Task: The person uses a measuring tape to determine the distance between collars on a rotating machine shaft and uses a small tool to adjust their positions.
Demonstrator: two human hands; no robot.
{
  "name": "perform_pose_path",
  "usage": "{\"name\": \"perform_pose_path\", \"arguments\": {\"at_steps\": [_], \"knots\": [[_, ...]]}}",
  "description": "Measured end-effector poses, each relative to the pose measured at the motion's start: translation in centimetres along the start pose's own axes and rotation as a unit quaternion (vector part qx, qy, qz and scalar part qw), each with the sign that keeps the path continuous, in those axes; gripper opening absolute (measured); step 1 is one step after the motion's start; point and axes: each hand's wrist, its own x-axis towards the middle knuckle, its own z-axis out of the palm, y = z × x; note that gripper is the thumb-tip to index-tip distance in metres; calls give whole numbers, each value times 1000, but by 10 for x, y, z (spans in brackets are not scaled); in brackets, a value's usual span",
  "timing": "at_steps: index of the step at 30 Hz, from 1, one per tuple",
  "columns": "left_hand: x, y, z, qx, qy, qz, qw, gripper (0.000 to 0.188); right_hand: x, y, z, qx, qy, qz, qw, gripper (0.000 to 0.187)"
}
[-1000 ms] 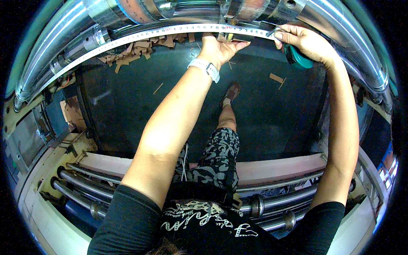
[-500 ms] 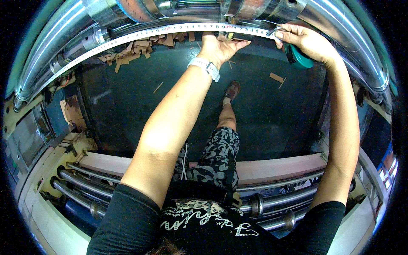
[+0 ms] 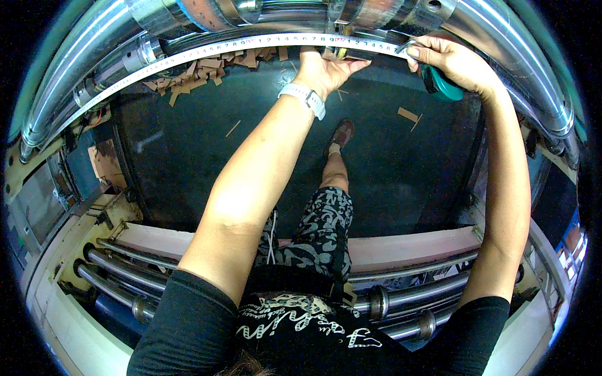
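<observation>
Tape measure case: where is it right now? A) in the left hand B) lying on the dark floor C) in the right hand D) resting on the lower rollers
C: the right hand holds the teal tape measure case at the tape's right end, while the left hand presses the tape further along.

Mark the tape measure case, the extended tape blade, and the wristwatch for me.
tape measure case (image 3: 443, 88), head view, on the teal body below the right hand.
tape blade (image 3: 188, 56), head view, on the white strip's left stretch.
wristwatch (image 3: 303, 97), head view, on the white band around the left wrist.
</observation>
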Motion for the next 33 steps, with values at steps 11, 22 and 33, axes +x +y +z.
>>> {"name": "perform_pose_path", "arguments": {"at_steps": [11,22,33], "knots": [[2,-1,-2,-2,-14,-13,1000,77,0,4,-4,-1,-6,4,1000,25],[-5,0,-1,-32,-14,-20,999,61,-3,2,-4,-41,-7,-33,999,24],[-201,-52,-15,64,-41,-115,990,47,-60,14,135,103,-147,17,984,22]]}}
